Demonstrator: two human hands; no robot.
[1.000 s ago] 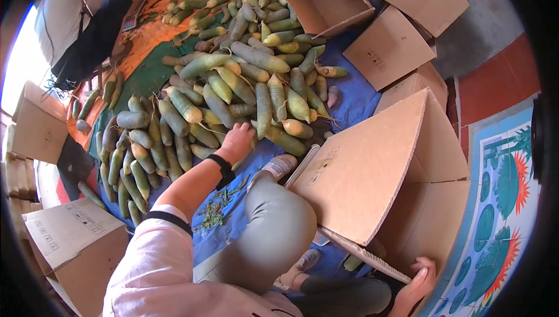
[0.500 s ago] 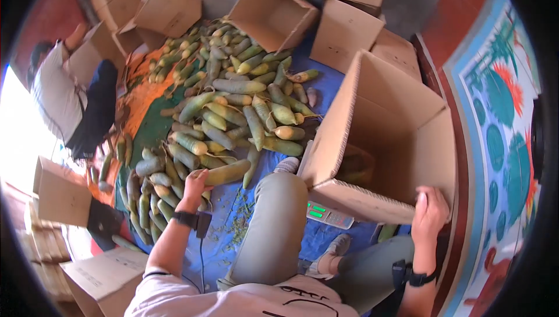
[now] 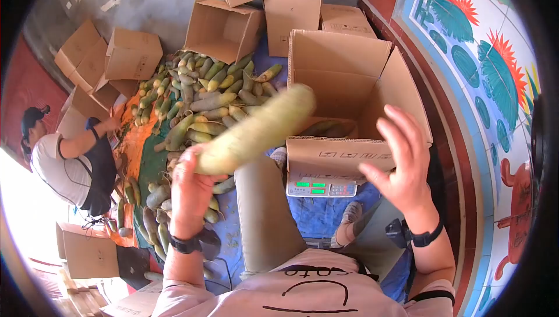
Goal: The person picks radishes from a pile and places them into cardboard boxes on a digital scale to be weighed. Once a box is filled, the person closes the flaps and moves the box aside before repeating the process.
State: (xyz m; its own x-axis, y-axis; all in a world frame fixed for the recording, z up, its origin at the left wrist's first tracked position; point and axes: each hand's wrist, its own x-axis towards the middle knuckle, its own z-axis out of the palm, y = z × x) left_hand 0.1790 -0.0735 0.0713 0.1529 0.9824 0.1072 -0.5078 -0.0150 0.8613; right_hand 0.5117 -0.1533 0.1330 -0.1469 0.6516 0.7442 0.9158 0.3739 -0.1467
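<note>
My left hand (image 3: 195, 186) grips one end of a long green radish (image 3: 256, 130), raised in the air and slanting up to the right; motion blurs its far end. Beyond that end stands an open cardboard box (image 3: 343, 152) on a digital scale (image 3: 323, 188) with lit green displays. Inside the box, several radishes (image 3: 329, 127) show at the bottom. My right hand (image 3: 404, 165) is empty, its fingers spread above the box's near right corner. Left of the box, a big pile of green radishes (image 3: 209, 102) covers the sheets on the floor.
Another person (image 3: 64, 162) sits at the left by the orange sheet (image 3: 133, 136). Cardboard boxes, one lying open (image 3: 224, 28), line the far wall. Another box (image 3: 87, 250) stands at the lower left. A painted tile wall (image 3: 466, 55) runs along the right, and blue sheeting lies underfoot.
My left hand has lifted the radish off the pile, towards the box. My right hand has let go of the box rim and spread its fingers. The view has shifted.
</note>
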